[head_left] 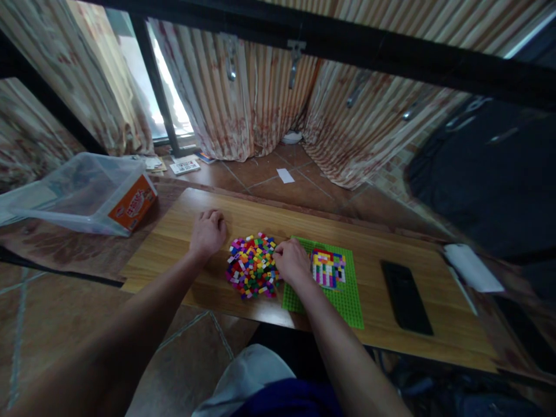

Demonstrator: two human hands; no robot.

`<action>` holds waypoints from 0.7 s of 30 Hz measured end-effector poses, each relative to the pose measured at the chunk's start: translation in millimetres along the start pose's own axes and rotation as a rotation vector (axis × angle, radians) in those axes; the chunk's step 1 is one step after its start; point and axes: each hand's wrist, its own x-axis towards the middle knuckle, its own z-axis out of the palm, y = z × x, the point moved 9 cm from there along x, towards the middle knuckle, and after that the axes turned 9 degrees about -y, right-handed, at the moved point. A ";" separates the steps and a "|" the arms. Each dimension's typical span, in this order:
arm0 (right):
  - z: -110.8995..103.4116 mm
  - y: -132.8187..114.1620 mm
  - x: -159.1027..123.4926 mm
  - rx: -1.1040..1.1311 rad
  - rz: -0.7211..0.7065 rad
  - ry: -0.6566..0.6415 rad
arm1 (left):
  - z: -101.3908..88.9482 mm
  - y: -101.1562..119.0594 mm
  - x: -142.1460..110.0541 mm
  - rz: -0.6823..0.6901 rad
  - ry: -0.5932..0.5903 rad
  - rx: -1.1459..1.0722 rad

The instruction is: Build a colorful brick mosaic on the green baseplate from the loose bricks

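A loose heap of small multicoloured building bricks (253, 267) lies on the wooden board. Left of the heap, my left hand (209, 233) rests on the wood with its fingers curled in; I see nothing in it. My right hand (292, 262) is at the heap's right edge, its thumb and fingers pinched together. Whatever may be between those fingertips is too small to make out. Beneath that wrist lies a green studded baseplate (347, 307). On it is a flat pattern of coloured bricks (329, 267), with white and purple stripes, partly covered by my right hand.
A black phone-like slab (407, 297) lies on the wooden board (260, 205), right of the baseplate. To the left stands a clear plastic bin (93, 194) with an orange label. A dark metal rail (347, 49) crosses above, before striped curtains (278, 98).
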 end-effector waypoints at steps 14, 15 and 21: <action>-13.5 -4.5 -16.6 0.174 -0.038 0.045 | -2.5 -2.2 -1.0 0.001 0.029 0.004; -18.4 -2.1 -20.2 0.257 -0.047 0.057 | -2.5 -1.9 -0.9 0.002 0.028 0.006; -37.1 33.1 -48.4 1.029 -0.059 0.076 | -1.0 -1.4 0.1 0.005 0.015 0.005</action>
